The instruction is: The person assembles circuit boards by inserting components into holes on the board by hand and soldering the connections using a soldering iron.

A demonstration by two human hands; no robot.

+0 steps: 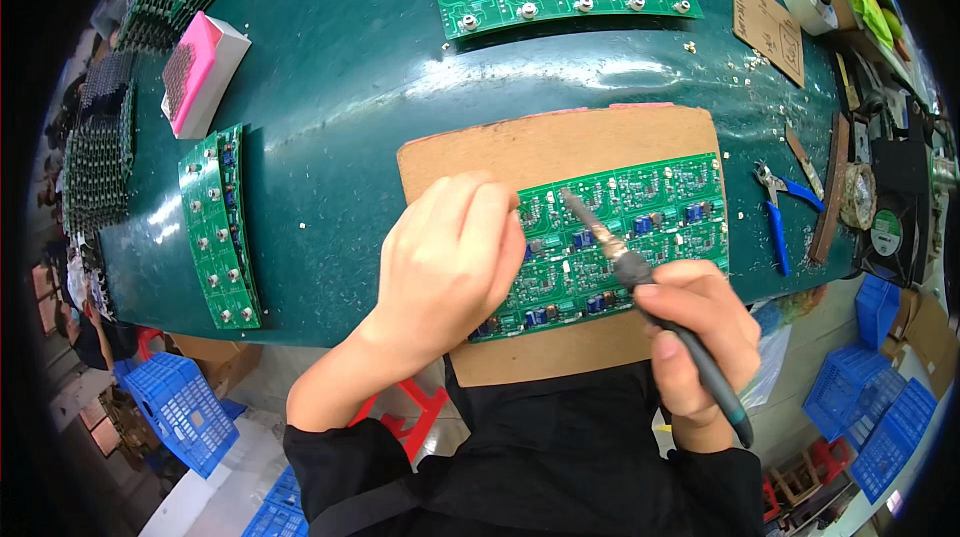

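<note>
At the left of the frame I see green boards (212, 237) lying on the desk (320, 197), and nearer the middle the left hand (450, 252) bends over the left end of a circuit panel (585, 272), its fingers curled, though I can't tell whether they pinch anything. That panel lies on a brown cardboard sheet (560, 142) right of centre, with a soldering iron (634, 270) slanting over it and the right hand (708, 332) pinching the handle between its fingers; blue-handled cutters (775, 217) lie farther right.
</note>
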